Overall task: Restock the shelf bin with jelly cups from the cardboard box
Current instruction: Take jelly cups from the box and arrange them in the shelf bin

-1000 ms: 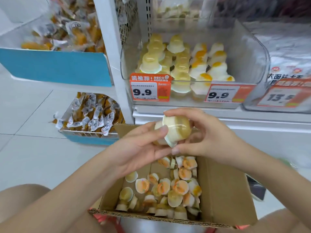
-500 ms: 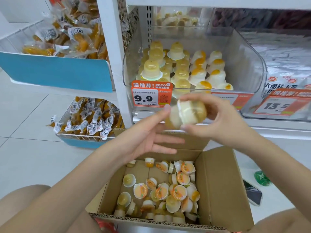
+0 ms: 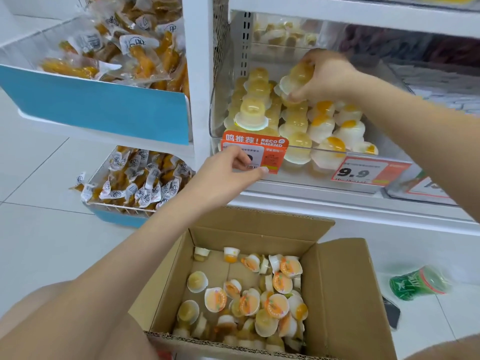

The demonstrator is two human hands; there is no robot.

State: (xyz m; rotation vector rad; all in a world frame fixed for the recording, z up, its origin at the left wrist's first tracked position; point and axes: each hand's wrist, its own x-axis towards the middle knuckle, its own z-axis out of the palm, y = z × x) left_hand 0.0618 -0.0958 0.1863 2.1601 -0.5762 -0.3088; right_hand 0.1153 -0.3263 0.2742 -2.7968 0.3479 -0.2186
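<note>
Right hand (image 3: 326,75) pinched jelly cup (image 3: 297,80), dome up, over middle stack at back of shelf bin (image 3: 215,118); free spot directly below grip. Left hand (image 3: 228,172) hung loosely curled, holding nothing, at bin's front edge, nearer cardboard box (image 3: 337,289)

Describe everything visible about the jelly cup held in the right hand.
The small clear plastic jelly cup holds pale yellow jelly under a domed body, with a wide white rim flaring at its lower left. It is tilted, dome up and toward the right. The right hand grips it from above and behind, fingers curled round the dome, inside the clear plastic shelf bin, just above the stacked yellow cups.
</note>
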